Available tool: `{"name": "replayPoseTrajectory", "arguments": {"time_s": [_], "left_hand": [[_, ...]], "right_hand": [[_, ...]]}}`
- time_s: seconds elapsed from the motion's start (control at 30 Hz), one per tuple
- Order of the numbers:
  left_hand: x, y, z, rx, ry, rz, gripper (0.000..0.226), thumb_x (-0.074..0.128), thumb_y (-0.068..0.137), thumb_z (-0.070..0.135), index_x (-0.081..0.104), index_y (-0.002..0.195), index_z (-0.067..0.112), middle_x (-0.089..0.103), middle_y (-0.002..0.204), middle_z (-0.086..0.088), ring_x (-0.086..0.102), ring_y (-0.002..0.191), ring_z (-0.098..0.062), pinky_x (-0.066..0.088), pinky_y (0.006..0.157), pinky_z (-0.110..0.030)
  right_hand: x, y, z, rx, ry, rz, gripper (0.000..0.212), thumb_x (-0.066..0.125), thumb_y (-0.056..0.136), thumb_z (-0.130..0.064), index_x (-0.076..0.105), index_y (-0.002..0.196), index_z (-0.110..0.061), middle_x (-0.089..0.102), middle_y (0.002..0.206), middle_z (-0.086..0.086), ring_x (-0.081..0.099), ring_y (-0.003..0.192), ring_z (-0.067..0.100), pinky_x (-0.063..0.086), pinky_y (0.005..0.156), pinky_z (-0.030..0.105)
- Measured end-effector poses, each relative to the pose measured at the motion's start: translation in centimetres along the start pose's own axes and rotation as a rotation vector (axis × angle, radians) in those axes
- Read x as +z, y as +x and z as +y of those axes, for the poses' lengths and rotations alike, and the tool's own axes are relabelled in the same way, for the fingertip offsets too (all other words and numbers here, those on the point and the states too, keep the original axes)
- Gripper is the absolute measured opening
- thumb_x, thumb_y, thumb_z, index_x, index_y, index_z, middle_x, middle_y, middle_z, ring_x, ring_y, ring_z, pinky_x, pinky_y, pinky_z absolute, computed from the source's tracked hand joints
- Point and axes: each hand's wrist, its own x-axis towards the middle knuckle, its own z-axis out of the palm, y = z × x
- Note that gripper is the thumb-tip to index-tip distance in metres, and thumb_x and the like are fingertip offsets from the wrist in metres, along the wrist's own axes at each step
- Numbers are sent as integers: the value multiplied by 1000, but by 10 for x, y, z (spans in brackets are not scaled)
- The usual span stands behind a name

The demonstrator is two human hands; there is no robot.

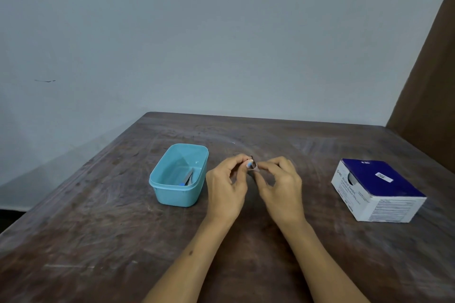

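Teal tub [177, 195] blocks left, swab box [384, 206] blocks right, open tabletop [270, 135] beyond.

Both hands, left hand [225, 188] and right hand [280, 187], pinch a small blue-and-white sachet [251, 165] above the scratched brown wooden table [98, 229]. A turquoise plastic tub [172, 192] sits just left; a blue-and-white cardboard swab box [376, 189] lies well right.

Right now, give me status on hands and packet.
Left hand and right hand both pinch small packet. Held between teal tub and swab box. Nothing blocks the hands.
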Motion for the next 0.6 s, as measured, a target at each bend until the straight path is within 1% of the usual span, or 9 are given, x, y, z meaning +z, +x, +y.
{"name": "replayPoseTrajectory", "arguments": {"time_s": [0.07,0.13,0.2,0.23,0.3,0.37,0.5,0.6], "left_hand": [[0,1,-1,9,2,20,12,62,88,10,72,95,7,72,87,1,66,81,-4,48,69,-8],[-1,1,0,6,-24,35,14,62,88,14,72,94,8,72,86,1,68,80,-5,50,68,-11],[-1,1,0,4,-39,34,17,60,87,18,72,93,8,72,84,2,68,79,-6,52,68,-14],[-1,1,0,3,-41,26,18,59,87,19,72,92,8,72,83,2,68,79,-6,54,68,-16],[-1,1,-1,1,-34,10,19,58,88,21,71,93,9,72,84,3,68,79,-6,55,69,-20],[-2,2,-1,7,-26,15,18,59,88,20,71,95,9,72,85,3,68,81,-6,54,69,-18],[-1,2,0,19,-15,44,12,62,87,7,72,95,7,72,87,2,67,82,-4,49,69,-8],[0,1,0,22,-26,27,12,62,87,6,72,94,8,72,86,2,68,80,-4,52,70,-11]], "right_hand": [[1,0,0,0,2,-12,13,76,75,-10,72,88,-7,58,80,2,50,77,11,35,68,4],[3,0,5,42,-24,-82,8,75,77,-12,73,83,-8,54,76,-3,52,75,15,31,63,11],[3,0,8,68,-27,-109,6,74,78,-13,73,82,-9,53,75,-4,54,74,19,33,64,19],[2,0,7,66,-21,-96,7,74,78,-12,73,84,-9,54,75,-4,55,74,18,34,64,20],[-1,0,0,29,-10,-45,11,74,77,-10,73,88,-8,57,78,0,53,75,15,35,64,16],[-1,0,-3,11,-5,-34,13,74,77,-9,73,90,-8,58,79,1,53,75,14,34,65,13],[3,0,6,100,-38,-147,6,72,80,-13,74,84,-10,51,73,-5,51,72,14,32,63,19],[0,1,3,77,22,-94,8,72,80,-10,74,88,-11,56,78,-2,56,75,16,44,65,24]]}}
